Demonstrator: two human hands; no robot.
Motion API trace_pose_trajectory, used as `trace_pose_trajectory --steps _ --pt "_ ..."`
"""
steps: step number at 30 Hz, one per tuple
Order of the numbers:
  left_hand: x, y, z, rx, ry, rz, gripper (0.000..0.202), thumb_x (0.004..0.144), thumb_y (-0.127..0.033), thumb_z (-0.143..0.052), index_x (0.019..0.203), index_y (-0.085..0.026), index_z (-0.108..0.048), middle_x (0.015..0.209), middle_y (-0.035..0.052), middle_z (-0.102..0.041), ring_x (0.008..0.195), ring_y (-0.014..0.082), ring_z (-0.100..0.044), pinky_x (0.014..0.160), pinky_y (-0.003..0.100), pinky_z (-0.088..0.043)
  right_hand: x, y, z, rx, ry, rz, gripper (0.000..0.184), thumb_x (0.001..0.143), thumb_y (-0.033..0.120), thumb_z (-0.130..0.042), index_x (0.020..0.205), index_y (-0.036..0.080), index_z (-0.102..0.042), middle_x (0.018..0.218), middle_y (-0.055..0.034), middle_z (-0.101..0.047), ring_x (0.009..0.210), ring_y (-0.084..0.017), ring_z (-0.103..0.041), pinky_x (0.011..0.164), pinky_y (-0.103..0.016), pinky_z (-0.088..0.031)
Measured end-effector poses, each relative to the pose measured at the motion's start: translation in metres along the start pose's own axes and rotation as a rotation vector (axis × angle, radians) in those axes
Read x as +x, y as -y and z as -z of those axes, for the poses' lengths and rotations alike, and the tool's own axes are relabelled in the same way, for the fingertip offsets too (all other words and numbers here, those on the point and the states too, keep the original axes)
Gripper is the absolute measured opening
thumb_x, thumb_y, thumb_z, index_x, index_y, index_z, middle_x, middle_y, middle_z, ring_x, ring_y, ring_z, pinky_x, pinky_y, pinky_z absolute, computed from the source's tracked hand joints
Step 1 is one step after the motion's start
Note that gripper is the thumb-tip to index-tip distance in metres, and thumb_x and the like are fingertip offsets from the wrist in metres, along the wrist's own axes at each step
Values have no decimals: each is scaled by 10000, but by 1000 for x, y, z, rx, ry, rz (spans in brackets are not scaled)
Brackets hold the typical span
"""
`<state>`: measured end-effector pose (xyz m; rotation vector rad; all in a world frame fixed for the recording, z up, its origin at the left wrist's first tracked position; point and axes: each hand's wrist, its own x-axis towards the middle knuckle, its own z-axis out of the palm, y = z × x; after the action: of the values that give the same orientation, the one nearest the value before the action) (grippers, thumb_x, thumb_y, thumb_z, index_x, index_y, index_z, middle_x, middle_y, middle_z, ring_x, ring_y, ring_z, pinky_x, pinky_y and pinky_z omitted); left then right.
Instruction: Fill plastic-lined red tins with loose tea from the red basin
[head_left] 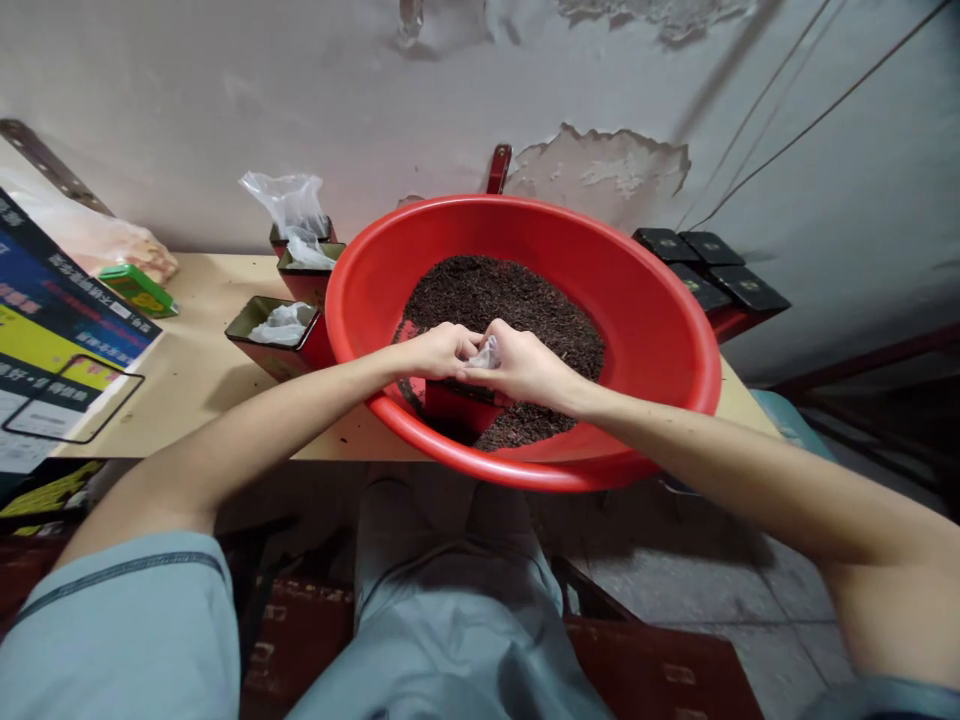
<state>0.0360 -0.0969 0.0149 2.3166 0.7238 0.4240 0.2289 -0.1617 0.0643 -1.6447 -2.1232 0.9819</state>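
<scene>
A large red basin (660, 330) on the table edge holds a heap of dark loose tea leaves (510, 295). Both my hands meet over the basin's near side. My left hand (439, 352) and my right hand (525, 368) are closed, pinching a bit of clear plastic bag (487, 353) between them. Under the hands a red tin (457, 408) stands inside the basin, mostly hidden.
Three open red tins lined with plastic bags (281, 335) stand left of the basin on the wooden table (195, 370). Black tin lids (709, 265) are stacked at the right. A green box (139, 288) and printed cartons (60, 340) lie far left. A peeling wall is behind.
</scene>
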Motion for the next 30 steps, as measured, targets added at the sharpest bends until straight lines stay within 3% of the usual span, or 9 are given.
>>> trace_pose_trajectory --steps 3,7,10,15,18,20,24,27,30 --pt "-5 -4 8 24 35 -11 141 860 -212 -784 979 -174 -849 1163 62 -834 1049 240 -753 913 300 -529 2 -13 0 -194 -71 252 233 893 225 -783 856 228 -553 706 12 -667 592 -148 -616 557 -258 -398" --pt "-13 -14 19 130 107 42 784 804 -307 -881 1535 -189 -623 1589 133 -654 1446 321 -606 1177 386 -458 7 -44 11 -552 -49 927 190 988 86 -559 852 195 -634 830 -28 -669 719 -143 -585 646 -272 -399" --pt "-18 -22 20 225 150 26 905 779 -418 -935 1577 -182 -577 1706 175 -528 1559 366 -488 1271 455 -364 12 -53 17 -860 -22 1329 306 1114 146 -458 913 193 -683 840 -33 -645 733 -156 -545 669 -305 -398" --pt "-17 -28 22 276 180 -41 621 882 -407 -877 1457 -231 -724 1726 158 -508 1556 384 -485 1258 505 -364 19 -47 22 -1056 5 1584 313 1126 146 -450 922 196 -683 860 -28 -624 757 -163 -546 694 -334 -414" --pt "-8 -27 24 256 191 -61 475 924 -367 -843 1389 -287 -791 1724 138 -521 1556 394 -495 1218 525 -405 24 -44 25 -1054 65 1645 307 1130 179 -446 940 189 -687 881 -34 -632 748 -165 -554 718 -340 -450" --pt "0 -25 21 273 180 -80 309 922 -299 -831 1229 -282 -865 1677 128 -582 1514 395 -543 1193 526 -426 26 -42 26 -1030 61 1690 286 1115 163 -457 971 171 -705 922 -54 -661 781 -174 -586 751 -345 -478" --pt "8 -21 7 195 99 -177 138 915 -159 -774 976 -214 -886 1487 118 -737 1275 288 -717 1045 369 -523 21 -45 31 -983 24 1664 266 1047 83 -493 940 165 -722 996 -86 -708 868 -196 -631 793 -361 -514" --pt "6 -19 -1 159 8 -209 112 942 -180 -756 872 -186 -843 1166 109 -832 1003 223 -761 898 316 -547 9 -50 35 -742 -153 1359 245 1059 129 -493 983 184 -720 1036 -101 -731 879 -199 -647 742 -343 -520" --pt "4 -16 -6 201 -63 -212 169 949 -199 -763 782 -173 -777 1069 113 -823 959 220 -746 884 322 -549 -2 -52 34 -357 -252 834 145 1067 255 -554 1094 195 -682 940 -70 -735 792 -182 -662 684 -300 -508"
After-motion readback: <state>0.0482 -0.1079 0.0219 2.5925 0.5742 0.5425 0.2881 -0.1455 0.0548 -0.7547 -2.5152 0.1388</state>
